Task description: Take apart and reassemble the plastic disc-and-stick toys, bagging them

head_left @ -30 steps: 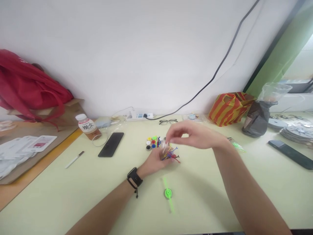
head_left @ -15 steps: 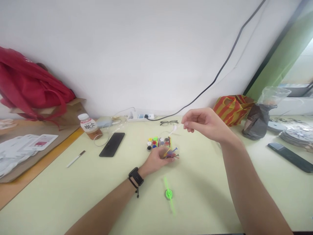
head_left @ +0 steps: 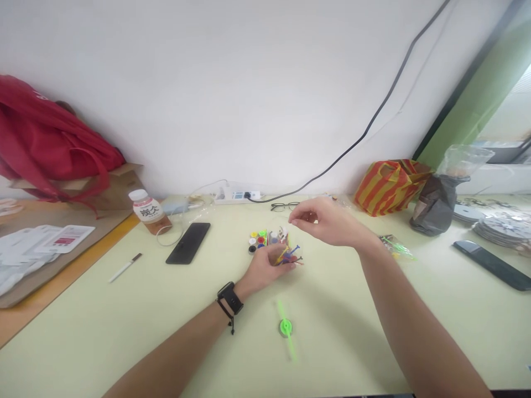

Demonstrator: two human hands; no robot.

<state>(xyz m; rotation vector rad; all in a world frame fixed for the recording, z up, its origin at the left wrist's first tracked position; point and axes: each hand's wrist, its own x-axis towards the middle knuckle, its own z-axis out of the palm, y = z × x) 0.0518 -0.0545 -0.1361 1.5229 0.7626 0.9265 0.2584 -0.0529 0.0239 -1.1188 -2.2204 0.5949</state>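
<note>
My left hand [head_left: 267, 268] is closed around a bunch of small coloured plastic pieces [head_left: 292, 255], with yellow, blue and dark ends poking out past the fingers. Above and to the right of it is my right hand [head_left: 323, 222], thumb and fingertips pinched together. Just below those fingertips shows a thin white curved piece [head_left: 284, 233], partly blurred. Behind my left hand sit several round coloured caps [head_left: 258, 240] in small packs. Nearer to me, a bright green spinner-like piece [head_left: 286, 328] with two long arms lies on a grey disc.
A phone [head_left: 188, 243], a drink bottle [head_left: 150, 213] and a pen [head_left: 125, 268] lie to the left. Eyeglasses [head_left: 284, 207] and a power strip [head_left: 236, 197] are at the wall. A clear bag of parts [head_left: 396, 247], a striped bag [head_left: 388, 185] and a dark phone [head_left: 492, 264] are on the right.
My right hand has moved left and slightly down, bringing the white piece closer to the coloured pieces. The bag of parts behind my right wrist shows now. My left hand has stayed nearly still.
</note>
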